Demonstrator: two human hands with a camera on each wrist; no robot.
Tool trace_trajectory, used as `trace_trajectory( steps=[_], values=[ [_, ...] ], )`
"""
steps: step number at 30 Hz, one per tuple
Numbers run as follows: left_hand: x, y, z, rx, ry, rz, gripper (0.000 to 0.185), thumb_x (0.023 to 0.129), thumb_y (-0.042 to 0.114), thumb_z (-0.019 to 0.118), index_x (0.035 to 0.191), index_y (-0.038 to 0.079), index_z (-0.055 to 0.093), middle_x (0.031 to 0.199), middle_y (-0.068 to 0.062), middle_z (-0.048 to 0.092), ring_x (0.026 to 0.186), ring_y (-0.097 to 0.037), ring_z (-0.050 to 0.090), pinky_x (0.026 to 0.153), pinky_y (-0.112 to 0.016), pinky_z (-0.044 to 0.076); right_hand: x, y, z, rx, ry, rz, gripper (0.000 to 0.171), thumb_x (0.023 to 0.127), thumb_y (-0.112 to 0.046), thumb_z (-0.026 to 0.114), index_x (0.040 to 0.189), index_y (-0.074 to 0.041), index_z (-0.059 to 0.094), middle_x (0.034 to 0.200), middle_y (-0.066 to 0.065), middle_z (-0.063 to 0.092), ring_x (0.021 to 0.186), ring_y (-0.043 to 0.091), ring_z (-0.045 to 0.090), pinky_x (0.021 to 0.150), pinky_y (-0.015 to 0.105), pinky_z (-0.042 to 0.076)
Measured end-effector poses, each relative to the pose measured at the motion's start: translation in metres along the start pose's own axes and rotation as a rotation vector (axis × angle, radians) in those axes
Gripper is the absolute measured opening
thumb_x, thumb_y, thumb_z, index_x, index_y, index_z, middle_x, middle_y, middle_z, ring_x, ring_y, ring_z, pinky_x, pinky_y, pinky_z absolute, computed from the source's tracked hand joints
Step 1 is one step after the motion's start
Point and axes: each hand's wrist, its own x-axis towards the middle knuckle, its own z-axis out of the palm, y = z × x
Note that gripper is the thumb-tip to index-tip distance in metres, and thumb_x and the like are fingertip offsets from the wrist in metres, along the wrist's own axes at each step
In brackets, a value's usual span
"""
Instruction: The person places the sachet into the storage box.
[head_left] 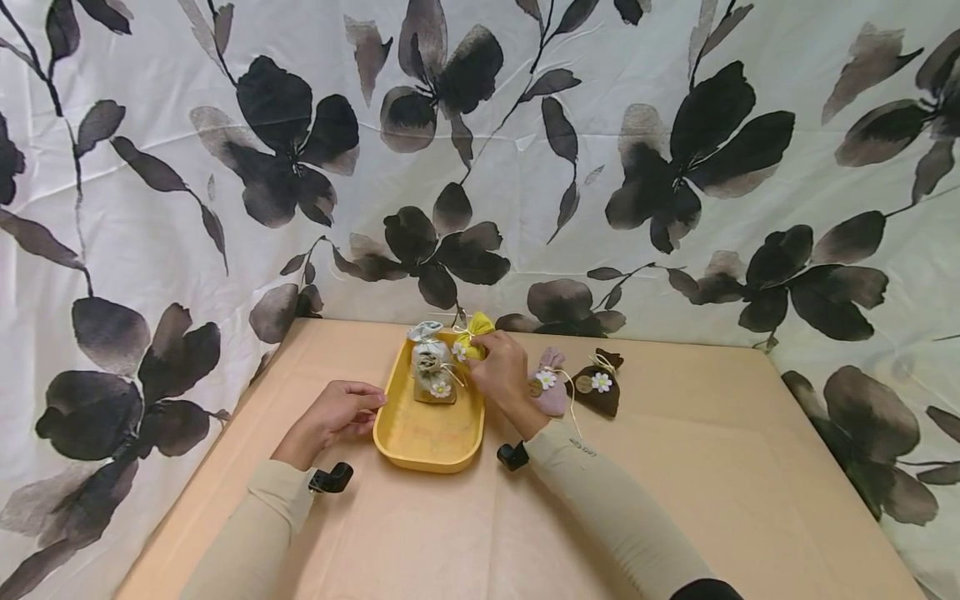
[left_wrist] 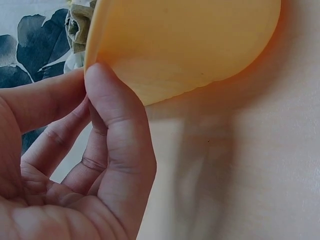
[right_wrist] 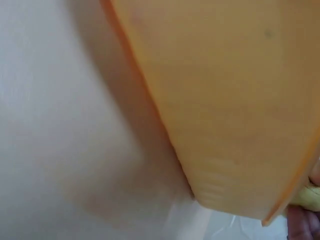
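Note:
A yellow oval tray (head_left: 420,446) lies on the tan table. Inside it are a grey-blue sachet (head_left: 425,343) and a beige sachet (head_left: 437,382) with a daisy. My right hand (head_left: 482,352) pinches a yellow sachet (head_left: 476,327) at the tray's far right corner; a sliver of it (right_wrist: 309,196) shows past the tray wall (right_wrist: 235,100) in the right wrist view. My left hand (head_left: 369,408) has curled fingers, and its thumb (left_wrist: 117,130) and a finger hold the tray's left rim (left_wrist: 92,50).
A pink sachet (head_left: 552,392) and a dark brown sachet (head_left: 600,390) lie on the table just right of my right hand. A floral curtain (head_left: 480,167) hangs behind and to both sides of the table.

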Motion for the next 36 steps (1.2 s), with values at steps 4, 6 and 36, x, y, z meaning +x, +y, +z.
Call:
trace_trajectory(
  steps=[4, 6, 36],
  values=[
    [-0.001, 0.001, 0.003, 0.001, 0.000, -0.004, 0.038, 0.099, 0.011, 0.070, 0.130, -0.009, 0.064, 0.079, 0.000, 0.067, 0.065, -0.008, 0.062, 0.058, -0.019, 0.057, -0.004, 0.005, -0.007, -0.048, -0.008, 0.014, 0.025, 0.081, -0.018, 0.089, 0.103, -0.009, 0.081, 0.101, 0.007, 0.073, 0.089, 0.025, 0.071, 0.079, 0.040, 0.061],
    [-0.002, 0.002, 0.004, 0.006, -0.001, -0.004, 0.038, 0.099, 0.012, 0.070, 0.131, -0.009, 0.063, 0.080, 0.000, 0.067, 0.065, -0.008, 0.062, 0.058, -0.019, 0.057, -0.005, 0.008, -0.013, -0.049, 0.004, 0.025, 0.025, 0.084, -0.021, 0.087, 0.105, -0.010, 0.080, 0.103, 0.007, 0.073, 0.089, 0.024, 0.071, 0.076, 0.040, 0.060],
    [-0.002, 0.000, -0.001, 0.031, -0.033, 0.002, 0.039, 0.101, 0.016, 0.070, 0.132, -0.007, 0.064, 0.083, 0.000, 0.069, 0.067, -0.008, 0.063, 0.061, -0.020, 0.059, -0.033, 0.103, -0.087, -0.032, -0.311, 0.228, 0.047, 0.083, -0.007, 0.081, 0.129, -0.004, 0.073, 0.098, 0.013, 0.077, 0.082, 0.023, 0.065, 0.065, 0.031, 0.049]
  ],
)
